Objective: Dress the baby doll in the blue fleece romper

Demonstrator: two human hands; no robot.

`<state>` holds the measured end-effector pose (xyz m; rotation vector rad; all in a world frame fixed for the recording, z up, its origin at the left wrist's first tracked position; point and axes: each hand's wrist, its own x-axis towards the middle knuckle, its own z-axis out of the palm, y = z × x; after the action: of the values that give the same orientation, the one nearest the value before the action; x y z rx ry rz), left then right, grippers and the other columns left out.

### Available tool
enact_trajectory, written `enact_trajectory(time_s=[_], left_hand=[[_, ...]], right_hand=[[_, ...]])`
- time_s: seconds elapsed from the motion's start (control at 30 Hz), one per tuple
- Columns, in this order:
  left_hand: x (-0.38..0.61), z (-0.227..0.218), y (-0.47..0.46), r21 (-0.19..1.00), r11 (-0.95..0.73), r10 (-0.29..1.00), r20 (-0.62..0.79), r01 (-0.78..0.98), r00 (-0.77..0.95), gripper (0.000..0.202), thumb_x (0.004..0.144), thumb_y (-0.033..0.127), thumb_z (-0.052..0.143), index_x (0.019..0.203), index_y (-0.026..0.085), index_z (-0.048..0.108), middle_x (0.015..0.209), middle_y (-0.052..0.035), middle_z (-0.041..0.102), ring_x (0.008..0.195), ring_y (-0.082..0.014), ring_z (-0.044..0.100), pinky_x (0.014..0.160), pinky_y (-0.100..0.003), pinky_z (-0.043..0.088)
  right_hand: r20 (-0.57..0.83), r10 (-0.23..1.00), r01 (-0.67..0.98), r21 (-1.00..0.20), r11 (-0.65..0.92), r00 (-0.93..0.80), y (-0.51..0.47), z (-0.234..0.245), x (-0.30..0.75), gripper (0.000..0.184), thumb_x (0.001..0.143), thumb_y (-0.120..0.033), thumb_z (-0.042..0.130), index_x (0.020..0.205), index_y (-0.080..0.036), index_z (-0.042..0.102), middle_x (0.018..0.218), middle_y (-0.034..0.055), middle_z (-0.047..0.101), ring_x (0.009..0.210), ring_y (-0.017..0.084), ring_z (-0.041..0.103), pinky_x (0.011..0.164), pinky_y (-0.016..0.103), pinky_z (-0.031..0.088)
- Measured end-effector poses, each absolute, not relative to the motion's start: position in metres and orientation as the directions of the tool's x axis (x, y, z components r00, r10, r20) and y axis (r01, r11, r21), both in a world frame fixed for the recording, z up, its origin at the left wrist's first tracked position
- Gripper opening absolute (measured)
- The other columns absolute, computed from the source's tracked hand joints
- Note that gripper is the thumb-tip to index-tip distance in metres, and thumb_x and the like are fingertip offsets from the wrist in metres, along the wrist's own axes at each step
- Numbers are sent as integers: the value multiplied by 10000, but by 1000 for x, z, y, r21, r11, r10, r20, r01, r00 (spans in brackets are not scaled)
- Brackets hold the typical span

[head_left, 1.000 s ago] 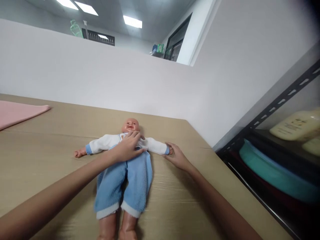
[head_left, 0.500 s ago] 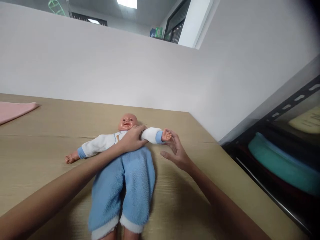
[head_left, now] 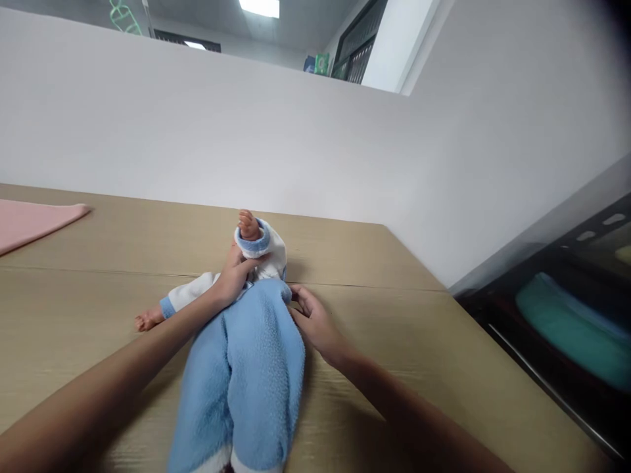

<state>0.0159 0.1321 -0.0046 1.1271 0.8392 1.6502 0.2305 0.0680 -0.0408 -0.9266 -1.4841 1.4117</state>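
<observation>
On the table lies a baby doll (head_left: pixel 249 230) in a white top (head_left: pixel 276 253) with blue cuffs and blue fleece trousers (head_left: pixel 246 368) with white hems. The arm on the doll's right-hand side in view is raised, its hand in front of the head, which is mostly hidden. Across the chest, my left hand (head_left: pixel 234 277) is closed around the doll near the raised arm, thumb on the white sleeve. Beside the hip, my right hand (head_left: pixel 318 325) pinches the waist edge of the trousers. The doll's other arm (head_left: pixel 150 318) stretches out to the left.
A pink cloth (head_left: pixel 34 223) lies at the table's left. Behind the wooden table (head_left: pixel 355 249) rises a white partition wall (head_left: pixel 197 138). To the right, beyond the table edge, a dark rack (head_left: pixel 532 374) holds a teal item (head_left: pixel 572 328).
The doll's arm has swung from pointing right to raised before its head. My right hand has left that arm and moved down-left to the trousers' waist. My left hand has shifted slightly left.
</observation>
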Motion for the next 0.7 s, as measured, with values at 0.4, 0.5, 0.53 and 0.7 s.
enact_trajectory(time_s=[0.4, 0.5, 0.53, 0.7], left_hand=[[-1, -11, 126, 836, -367, 926, 288, -409, -243, 258, 782, 428, 948, 864, 264, 768, 1065, -26, 805, 1234, -322, 683, 1119, -381, 513], [-2, -10, 127, 819, -337, 938, 248, -464, -243, 289, 749, 426, 969, 894, 268, 774, 1015, -13, 799, 1253, -322, 686, 1117, -373, 525], [-3, -10, 128, 815, -319, 944, 225, -484, -241, 310, 738, 431, 975, 910, 266, 777, 997, -7, 795, 1249, -317, 692, 1110, -369, 533], [-11, -13, 129, 783, -225, 968, 115, -580, -222, 404, 718, 492, 973, 983, 251, 785, 959, -1, 803, 1148, -335, 758, 998, -418, 618]], right_hand=[[32, 924, -124, -992, -16, -381, 83, -36, 194, 575, 860, -804, 874, 1119, -299, 782, 1232, 50, 808, 1201, 311, 731, 1157, 477, 553], [94, 927, -104, -993, 60, -363, 89, -34, 193, 569, 888, -847, 814, 1046, -301, 775, 1163, 35, 787, 1124, 287, 719, 1083, 445, 581], [96, 932, -113, -992, 60, -349, 91, -33, 193, 576, 895, -854, 800, 1060, -303, 771, 1172, 33, 783, 1134, 282, 716, 1084, 438, 582], [9, 958, -208, -977, -53, -285, 102, -34, 186, 649, 869, -867, 814, 1180, -303, 736, 1283, 50, 781, 1272, 292, 703, 1153, 453, 579]])
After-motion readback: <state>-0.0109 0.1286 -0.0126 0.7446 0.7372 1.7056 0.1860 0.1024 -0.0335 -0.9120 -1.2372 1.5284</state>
